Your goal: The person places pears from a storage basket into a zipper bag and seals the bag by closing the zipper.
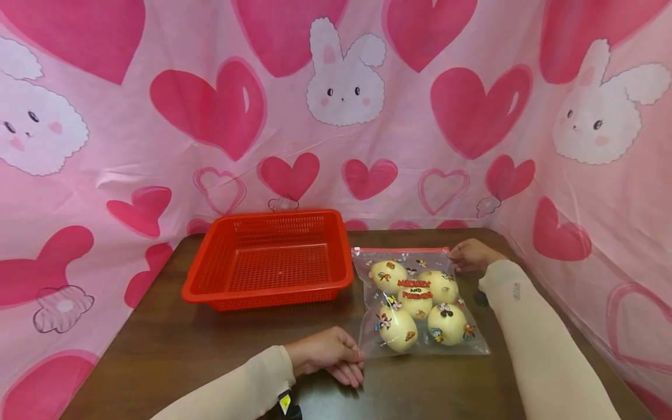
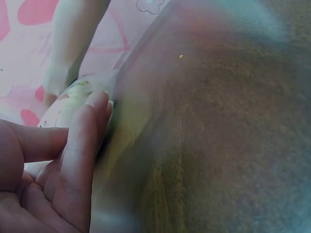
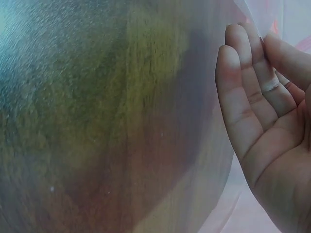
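Observation:
A clear zip bag (image 1: 375, 344) with a red zip strip and cartoon prints lies toward the right of the brown table. Several pale yellow round things (image 1: 397, 329) fill it, seen through the plastic. My left hand (image 1: 332, 354) pinches the bag's near left corner between thumb and fingers, its other fingers loosely bent beneath. At the far right corner, by the end of the zip strip, my right hand (image 1: 469, 255) pinches the plastic. In the right wrist view the right hand (image 3: 272, 102) has thumb and index finger together on the bag's edge.
Left of the bag, close to its zip end, stands a red plastic basket (image 1: 273, 294) with slotted walls and nothing inside. The brown table (image 1: 173, 350) meets a pink curtain (image 1: 325, 140) with hearts and rabbits at the back and sides.

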Demonstrator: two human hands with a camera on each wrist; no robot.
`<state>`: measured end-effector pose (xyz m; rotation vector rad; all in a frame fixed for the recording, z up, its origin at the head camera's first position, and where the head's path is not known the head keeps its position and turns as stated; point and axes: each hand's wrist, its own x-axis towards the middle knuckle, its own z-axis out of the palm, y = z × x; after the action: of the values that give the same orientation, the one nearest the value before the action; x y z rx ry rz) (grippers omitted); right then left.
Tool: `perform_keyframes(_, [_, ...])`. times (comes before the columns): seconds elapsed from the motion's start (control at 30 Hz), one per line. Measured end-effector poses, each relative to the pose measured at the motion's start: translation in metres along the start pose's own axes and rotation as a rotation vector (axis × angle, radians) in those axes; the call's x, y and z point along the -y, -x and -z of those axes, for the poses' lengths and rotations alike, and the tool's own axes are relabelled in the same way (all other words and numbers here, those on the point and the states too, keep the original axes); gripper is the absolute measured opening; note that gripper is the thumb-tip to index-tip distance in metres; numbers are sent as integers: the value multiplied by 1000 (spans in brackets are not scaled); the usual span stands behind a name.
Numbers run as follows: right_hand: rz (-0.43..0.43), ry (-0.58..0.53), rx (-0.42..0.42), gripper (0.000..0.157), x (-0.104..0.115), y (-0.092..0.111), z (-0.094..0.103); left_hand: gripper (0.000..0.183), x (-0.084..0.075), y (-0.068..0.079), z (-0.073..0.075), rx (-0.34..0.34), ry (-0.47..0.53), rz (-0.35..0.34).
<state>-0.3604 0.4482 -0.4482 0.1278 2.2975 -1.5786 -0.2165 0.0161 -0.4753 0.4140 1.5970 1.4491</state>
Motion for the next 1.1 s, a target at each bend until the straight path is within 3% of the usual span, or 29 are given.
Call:
perform_keyframes(0.27, [6,-41,0,12,-2,-4,-2,21,2,-1,-5,-11,-9,-7])
perform_keyframes(0.53, [23,-12,-15,14,-3,-1,1,21,0,-3,-8,-51,-22,-41])
perform_keyframes(1.1, [54,-42,-57,15,-8,3,-5,22,4,0,-4,-26,-27,-47])
